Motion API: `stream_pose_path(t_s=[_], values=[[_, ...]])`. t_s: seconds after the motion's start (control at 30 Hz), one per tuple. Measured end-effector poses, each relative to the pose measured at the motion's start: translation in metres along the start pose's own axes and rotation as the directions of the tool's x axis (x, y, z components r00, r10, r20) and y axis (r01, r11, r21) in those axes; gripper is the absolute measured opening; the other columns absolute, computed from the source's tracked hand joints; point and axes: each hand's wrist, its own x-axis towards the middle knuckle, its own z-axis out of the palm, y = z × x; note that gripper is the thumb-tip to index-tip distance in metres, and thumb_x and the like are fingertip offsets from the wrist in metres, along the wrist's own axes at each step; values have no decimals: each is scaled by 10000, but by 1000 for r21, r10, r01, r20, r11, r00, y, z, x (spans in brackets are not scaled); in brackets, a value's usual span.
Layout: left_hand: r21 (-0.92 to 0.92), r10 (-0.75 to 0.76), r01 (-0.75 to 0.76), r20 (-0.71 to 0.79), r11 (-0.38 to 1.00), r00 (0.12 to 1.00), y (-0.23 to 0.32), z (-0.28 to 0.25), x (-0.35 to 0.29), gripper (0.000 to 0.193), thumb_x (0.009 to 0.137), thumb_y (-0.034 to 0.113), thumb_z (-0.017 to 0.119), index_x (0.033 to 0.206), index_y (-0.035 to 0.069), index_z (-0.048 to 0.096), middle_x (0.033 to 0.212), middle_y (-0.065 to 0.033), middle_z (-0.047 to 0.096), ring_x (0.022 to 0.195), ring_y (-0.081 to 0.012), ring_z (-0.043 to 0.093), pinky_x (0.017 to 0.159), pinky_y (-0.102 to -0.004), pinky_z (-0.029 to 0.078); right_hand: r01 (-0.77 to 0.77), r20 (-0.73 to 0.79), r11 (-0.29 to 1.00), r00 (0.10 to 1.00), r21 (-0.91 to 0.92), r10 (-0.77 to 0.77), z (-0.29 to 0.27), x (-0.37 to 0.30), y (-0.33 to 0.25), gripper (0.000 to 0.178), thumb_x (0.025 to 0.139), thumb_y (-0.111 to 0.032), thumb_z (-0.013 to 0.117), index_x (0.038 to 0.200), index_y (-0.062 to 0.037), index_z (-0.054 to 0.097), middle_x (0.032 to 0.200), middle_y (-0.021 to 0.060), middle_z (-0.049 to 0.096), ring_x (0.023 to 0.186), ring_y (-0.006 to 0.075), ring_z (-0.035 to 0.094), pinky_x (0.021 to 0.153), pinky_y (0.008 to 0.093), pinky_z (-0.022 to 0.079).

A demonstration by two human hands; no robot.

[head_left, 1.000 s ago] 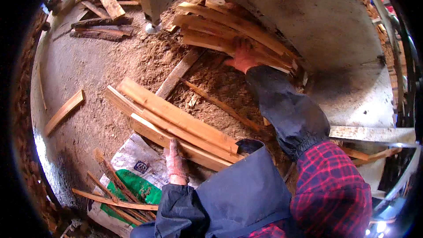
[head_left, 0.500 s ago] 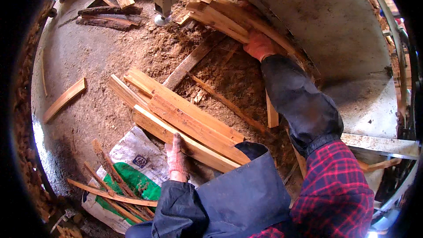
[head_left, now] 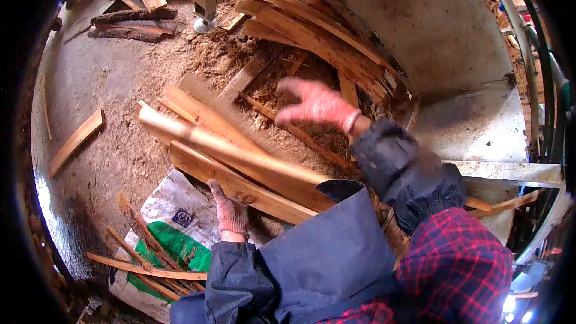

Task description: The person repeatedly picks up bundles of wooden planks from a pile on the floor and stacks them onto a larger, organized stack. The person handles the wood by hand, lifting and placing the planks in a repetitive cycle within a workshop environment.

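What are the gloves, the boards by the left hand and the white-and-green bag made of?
Gloves: probably knitted yarn, pinkish; the cuffs look ribbed.
Boards: wood, seemingly unpainted, with brown streaks showing.
Bag: perhaps woven plastic, printed and dirty; its weave is too small to confirm.

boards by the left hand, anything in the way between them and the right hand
Nothing visible blocks the right hand from the boards by the left hand. A narrow wood strip lies between them in the picture, but low on the sawdust.

The gloved left hand touches 1 wooden board while the right hand, spread and blurred, hovers above sawdust.
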Motion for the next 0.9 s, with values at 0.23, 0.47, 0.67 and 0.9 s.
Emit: stream_pose_path(t_s=[0.23,0.47,0.67,0.9], values=[[909,263,-416,396,22,880,-46,-85,39,822,822,28,648,1477,87,155,1387,-157,489,1265,-297,486,1042,-371,400,-403,-444,712,885,-575,143,-62,84,125,949,736,-528,722,1439,-11,349,1458,235,370,1330,410,364,1107,457,305],[942,325,-296,234,157,916,-20,-62,6,900,751,45,694,1476,75,162,1198,-211,604,1112,-393,583,921,-405,484,-416,-582,585,804,-696,-120,-9,128,188,862,775,-506,694,1421,-26,385,1466,226,350,1317,447,358,1086,599,242],[909,178,-360,397,-208,900,-30,-51,17,600,891,160,537,1428,16,313,1414,-133,469,1346,-311,365,1116,-386,255,-408,-533,535,841,-740,-95,-57,136,230,456,830,-284,602,1209,-30,591,1186,236,591,1093,417,556,943,484,451],[-4,50,-50,4,999,999,-43,-99,47,688,755,-2,647,1367,0,334,1376,-204,462,1338,-342,376,1102,-397,320,-307,-322,870,928,-385,185,-40,75,57,578,737,-416,692,1168,-45,591,1190,245,599,1058,398,599,888,462,496]])
